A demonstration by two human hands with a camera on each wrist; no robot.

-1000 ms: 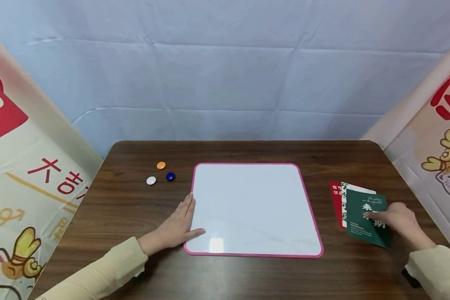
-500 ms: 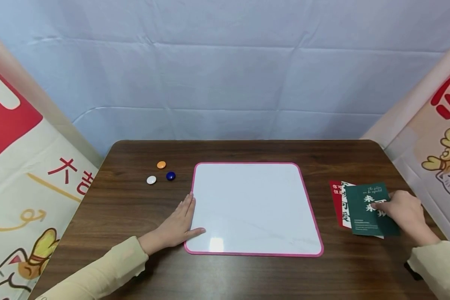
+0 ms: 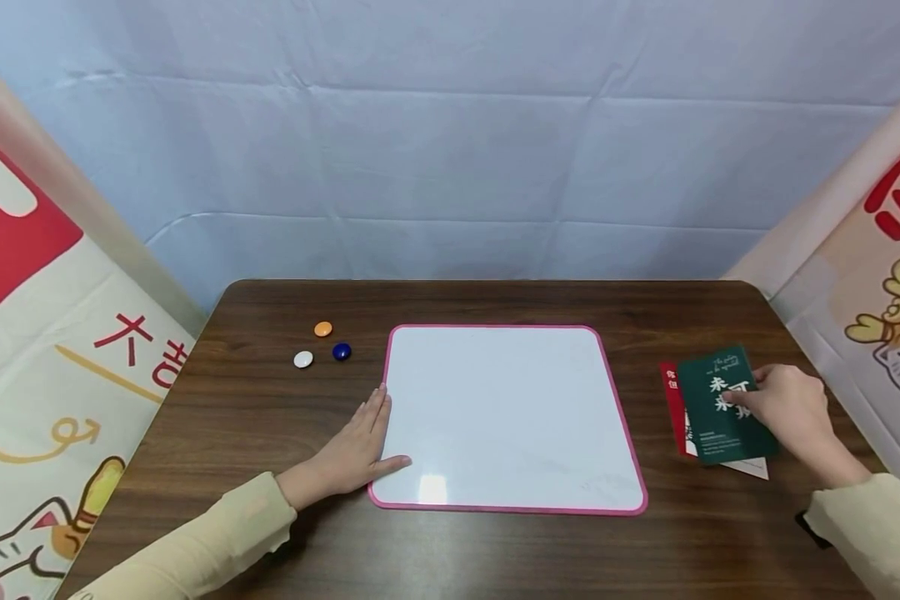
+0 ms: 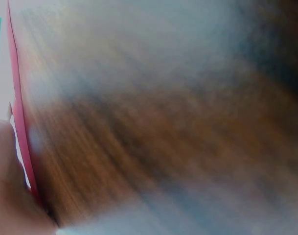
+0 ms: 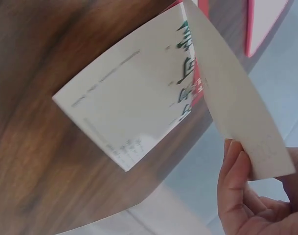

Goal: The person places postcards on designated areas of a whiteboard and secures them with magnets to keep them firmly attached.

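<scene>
Green card, head view: the dark green card (image 3: 722,406) with white characters is pinched at its right edge by the right hand (image 3: 783,406), thumb on top; it lies over a white card (image 3: 750,467) and a red card (image 3: 672,408) on the dark wooden table (image 3: 270,417).
Step, head view: judged as lifting the top card off the small stack. A further move would call for keeping the pinch firm so the two cards under the grip stay put.
Left hand, head view: the left hand (image 3: 352,454) lies flat, fingers straight, on the left edge of the pink-rimmed whiteboard (image 3: 506,417), holding nothing.
Magnets, head view: orange (image 3: 322,329), white (image 3: 303,359) and blue (image 3: 341,352) round magnets sit beyond the left hand, apart from it.
Left wrist view: blurred; only wood grain and the pink rim (image 4: 19,117) can be told.
Right wrist view: the held card's pale underside (image 5: 232,103) is raised and tilted off the white card (image 5: 129,107), with fingers (image 5: 234,186) curled at its near corner.
</scene>
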